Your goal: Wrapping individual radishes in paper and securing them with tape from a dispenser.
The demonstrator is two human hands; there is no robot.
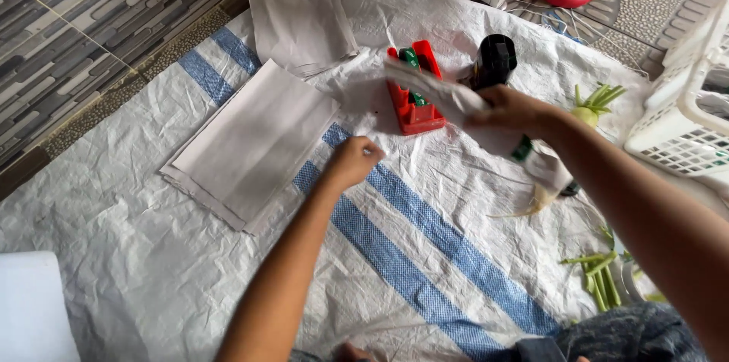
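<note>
Left hand, nearest, is curled shut on a paper corner over the striped sack. Right hand grips a paper-wrapped bundle above it. Beyond lies the red tray, then a paper stack.

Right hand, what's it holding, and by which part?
The right hand grips a white paper-wrapped bundle around its middle, lifted above the sack mat. What is inside the wrapping cannot be told.
</note>
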